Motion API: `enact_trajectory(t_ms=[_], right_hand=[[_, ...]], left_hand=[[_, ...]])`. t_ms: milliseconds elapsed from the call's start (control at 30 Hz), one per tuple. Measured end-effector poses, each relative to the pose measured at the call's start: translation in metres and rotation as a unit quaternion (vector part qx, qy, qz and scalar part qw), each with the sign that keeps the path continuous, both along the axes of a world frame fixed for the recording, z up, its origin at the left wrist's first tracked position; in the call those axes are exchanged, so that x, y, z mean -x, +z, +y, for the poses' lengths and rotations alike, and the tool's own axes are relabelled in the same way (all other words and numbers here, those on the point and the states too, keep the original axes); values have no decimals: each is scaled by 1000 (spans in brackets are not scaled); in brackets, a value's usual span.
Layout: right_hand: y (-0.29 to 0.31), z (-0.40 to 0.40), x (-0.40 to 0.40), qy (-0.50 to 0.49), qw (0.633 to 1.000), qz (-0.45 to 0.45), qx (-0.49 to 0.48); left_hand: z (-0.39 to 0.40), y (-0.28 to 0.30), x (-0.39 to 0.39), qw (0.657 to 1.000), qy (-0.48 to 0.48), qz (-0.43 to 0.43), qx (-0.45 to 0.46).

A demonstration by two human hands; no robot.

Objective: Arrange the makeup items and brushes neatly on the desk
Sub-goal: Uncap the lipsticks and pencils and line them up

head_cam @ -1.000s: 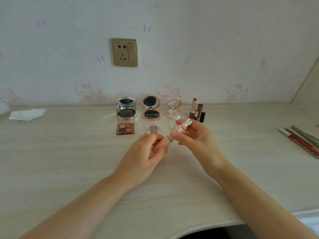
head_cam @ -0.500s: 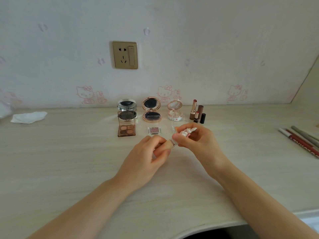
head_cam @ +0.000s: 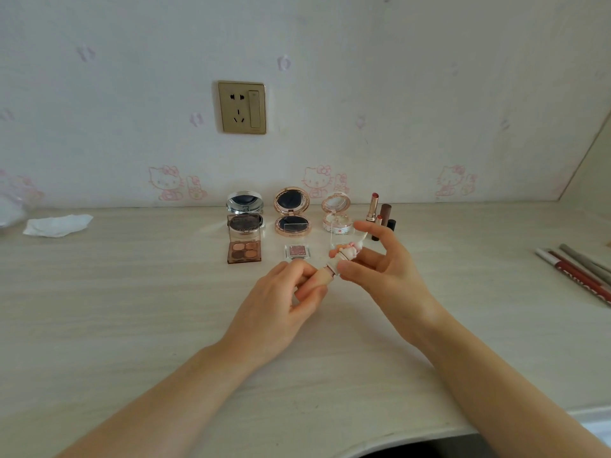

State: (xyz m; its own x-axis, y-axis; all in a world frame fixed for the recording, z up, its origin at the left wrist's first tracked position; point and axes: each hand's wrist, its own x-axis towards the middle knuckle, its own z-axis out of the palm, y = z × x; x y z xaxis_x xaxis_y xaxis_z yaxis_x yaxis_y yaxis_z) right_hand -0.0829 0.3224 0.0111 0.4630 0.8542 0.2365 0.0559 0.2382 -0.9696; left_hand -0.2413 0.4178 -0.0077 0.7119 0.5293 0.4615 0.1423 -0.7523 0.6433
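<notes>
Head view: both hands on one small tube over the tabletop (head_cam: 132, 309).
Left hand (head_cam: 281, 302) fingers curled round beige tube (head_cam: 322, 277); right hand (head_cam: 380, 269) pinches its rabbit-topped cap (head_cam: 345, 252), other fingers spread.

Both hands (head_cam: 330, 285) hold a small lipstick (head_cam: 334, 266) above desk (head_cam: 132, 309)

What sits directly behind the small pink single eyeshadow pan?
Behind the pink eyeshadow pan stands the open rose-gold compact, mirror up against the wall. Nothing covers it.

Pale wood-grain desk (head_cam: 132, 325) with open compacts (head_cam: 292, 211), eyeshadow palette (head_cam: 244, 251), lipsticks (head_cam: 380, 214), pencils (head_cam: 577, 269), crumpled tissue (head_cam: 56, 225).
</notes>
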Motion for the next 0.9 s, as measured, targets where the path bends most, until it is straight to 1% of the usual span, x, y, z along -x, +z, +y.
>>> enact_trajectory(t_ms=[67,167,267,433,633,700,800,900], right_hand=[[1,0,0,16,1000,9,0],[2,1,4,-10,1000,-11,20],[-1,1,2,-37,999,-17,17],[0,0,0,2,1000,15,-5],[1,0,4,-39,999,-13,22],[1,0,2,-19,1000,6,8],[2,-2,1,39,998,58,-11],[1,-1,2,25,998,52,9]], left_hand=[[0,-1,0,1000,2,2,-3],[-3,-1,0,1000,6,-5,-25],[-5,-1,0,999,2,-5,-43],[-3,-1,0,999,20,-9,-35],[-5,0,2,996,34,-1,-85],[-4,0,1,997,37,-2,-73],[-4,-1,1,997,41,-3,-68],[-4,-2,0,995,46,-3,-85]])
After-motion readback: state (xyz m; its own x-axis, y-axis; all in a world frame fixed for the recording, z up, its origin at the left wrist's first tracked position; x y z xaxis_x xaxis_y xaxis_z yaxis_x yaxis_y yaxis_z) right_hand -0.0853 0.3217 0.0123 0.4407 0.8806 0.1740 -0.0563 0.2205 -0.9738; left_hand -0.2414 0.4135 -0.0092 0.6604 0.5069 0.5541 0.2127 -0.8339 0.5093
